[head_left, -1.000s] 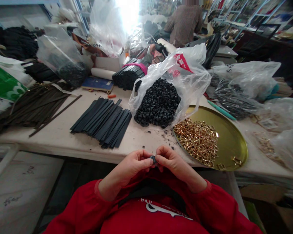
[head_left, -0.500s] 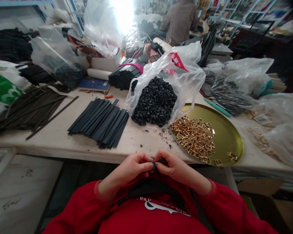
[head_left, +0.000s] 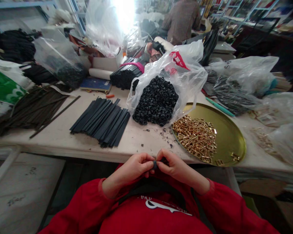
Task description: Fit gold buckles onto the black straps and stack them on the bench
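Close to my body, just off the table's front edge, both hands meet around a small dark piece (head_left: 154,165) that looks like a short curled bit of strip. My left hand (head_left: 138,166) is closed, pinching it between thumb and fingers. From the other side my right hand (head_left: 171,165) is closed too, its thumb and fingertips pressed at the piece's edge. Something dark also shows inside the right fingers, too hidden to name. Beyond the hands, small black loops (head_left: 156,102) fill a plastic bag, and flat black strips (head_left: 101,120) lie in a pile to the left.
On the right a round gold tray (head_left: 230,130) bears many small gold buckles (head_left: 197,138). Brown strips (head_left: 36,107) lie at the left beside a green bag (head_left: 2,87). A blue notebook (head_left: 95,84) and a bundle of black strips (head_left: 125,74) are behind. A person (head_left: 183,21) is in the background.
The view has shifted slightly. My hands keep their pinch near the same spot, and the dark piece between them is turned a little and shows more.
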`<action>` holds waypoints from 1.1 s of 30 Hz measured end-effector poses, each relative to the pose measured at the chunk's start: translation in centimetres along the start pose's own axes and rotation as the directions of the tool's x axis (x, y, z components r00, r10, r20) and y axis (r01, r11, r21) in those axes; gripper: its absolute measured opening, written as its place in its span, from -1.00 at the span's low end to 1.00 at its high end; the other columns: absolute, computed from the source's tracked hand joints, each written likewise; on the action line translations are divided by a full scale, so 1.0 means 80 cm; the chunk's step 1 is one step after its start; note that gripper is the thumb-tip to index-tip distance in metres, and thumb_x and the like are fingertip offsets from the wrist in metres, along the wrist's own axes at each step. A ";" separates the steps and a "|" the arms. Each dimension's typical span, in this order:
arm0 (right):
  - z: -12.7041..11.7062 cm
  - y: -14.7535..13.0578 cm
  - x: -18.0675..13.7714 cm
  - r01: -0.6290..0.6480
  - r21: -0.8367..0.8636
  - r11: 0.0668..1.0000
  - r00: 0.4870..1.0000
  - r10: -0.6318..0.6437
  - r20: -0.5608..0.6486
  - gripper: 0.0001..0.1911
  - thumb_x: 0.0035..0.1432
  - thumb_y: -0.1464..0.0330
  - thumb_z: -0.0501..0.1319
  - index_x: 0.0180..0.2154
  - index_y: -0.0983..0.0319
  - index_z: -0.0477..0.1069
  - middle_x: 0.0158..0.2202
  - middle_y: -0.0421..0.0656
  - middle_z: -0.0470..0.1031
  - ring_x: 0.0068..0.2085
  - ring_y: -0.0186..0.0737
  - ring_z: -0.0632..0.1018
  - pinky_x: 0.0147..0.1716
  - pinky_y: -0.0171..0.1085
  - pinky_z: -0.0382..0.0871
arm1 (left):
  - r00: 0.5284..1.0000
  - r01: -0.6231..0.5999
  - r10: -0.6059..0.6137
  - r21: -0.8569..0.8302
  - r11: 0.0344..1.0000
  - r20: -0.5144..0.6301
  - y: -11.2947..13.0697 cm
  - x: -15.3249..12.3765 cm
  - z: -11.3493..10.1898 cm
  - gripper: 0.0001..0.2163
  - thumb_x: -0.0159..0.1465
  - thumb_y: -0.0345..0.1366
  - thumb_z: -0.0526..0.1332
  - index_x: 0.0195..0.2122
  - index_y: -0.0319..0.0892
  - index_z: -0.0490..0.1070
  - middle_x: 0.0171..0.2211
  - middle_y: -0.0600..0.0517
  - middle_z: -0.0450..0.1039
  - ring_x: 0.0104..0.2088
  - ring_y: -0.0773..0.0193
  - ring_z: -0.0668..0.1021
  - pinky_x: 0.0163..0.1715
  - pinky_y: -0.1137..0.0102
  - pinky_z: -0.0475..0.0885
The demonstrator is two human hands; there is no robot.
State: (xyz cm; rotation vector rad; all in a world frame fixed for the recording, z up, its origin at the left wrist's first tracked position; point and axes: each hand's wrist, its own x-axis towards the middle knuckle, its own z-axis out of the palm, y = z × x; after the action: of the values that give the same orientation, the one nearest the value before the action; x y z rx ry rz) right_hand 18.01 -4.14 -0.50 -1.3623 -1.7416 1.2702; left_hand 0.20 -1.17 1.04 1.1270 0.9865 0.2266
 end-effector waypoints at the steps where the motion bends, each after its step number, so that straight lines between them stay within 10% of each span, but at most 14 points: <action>1: 0.002 0.002 0.001 -0.007 -0.014 1.000 0.999 0.006 -0.038 -0.94 0.05 0.40 0.11 -0.45 0.21 0.24 -0.54 -0.29 0.28 -0.49 -0.37 0.27 -0.51 -0.38 0.13 | 1.000 0.001 -0.002 0.073 0.997 0.010 0.001 0.000 -0.001 -0.81 0.16 -0.21 0.11 -0.41 -0.25 0.35 -0.60 0.13 0.36 -0.65 0.48 0.32 -0.65 0.56 0.16; 12: 0.010 0.006 0.009 -0.018 -0.125 0.992 0.997 0.008 -0.076 -0.97 0.06 0.42 0.09 -0.42 0.22 0.25 -0.48 -0.23 0.33 -0.43 -0.32 0.33 -0.43 -0.34 0.20 | 0.998 0.035 -0.035 -0.003 0.999 0.048 -0.020 0.011 -0.004 -0.80 0.10 -0.20 0.14 -0.45 -0.27 0.35 -0.61 0.15 0.22 -0.63 0.47 0.19 -0.64 0.52 0.06; 19: -0.006 0.003 0.001 -0.094 0.091 0.991 0.988 0.082 0.131 -0.90 0.18 0.33 0.02 -0.30 0.22 0.22 -0.53 -0.30 0.25 -0.54 -0.39 0.29 -0.55 -0.39 0.18 | 0.993 -0.110 0.084 0.357 0.927 0.088 -0.007 0.004 -0.019 -0.80 0.14 -0.30 0.02 -0.50 -0.24 0.38 -0.58 0.14 0.28 -0.56 0.41 0.29 -0.55 0.51 0.16; 33: 0.013 0.015 0.003 0.029 -0.079 0.996 0.996 -0.036 -0.087 -0.92 0.17 0.39 0.03 -0.37 0.21 0.25 -0.45 -0.20 0.37 -0.40 -0.29 0.37 -0.39 -0.31 0.25 | 0.994 -0.107 0.096 0.497 0.861 0.049 0.001 0.005 -0.017 -0.81 0.11 -0.27 0.04 -0.45 -0.24 0.38 -0.57 0.13 0.33 -0.55 0.39 0.33 -0.56 0.51 0.17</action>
State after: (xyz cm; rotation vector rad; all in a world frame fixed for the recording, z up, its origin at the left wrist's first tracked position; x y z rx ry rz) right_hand 17.50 -4.22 -1.98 -1.4063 -1.7616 1.1177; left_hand -0.57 -0.06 0.79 1.6566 0.9931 0.0375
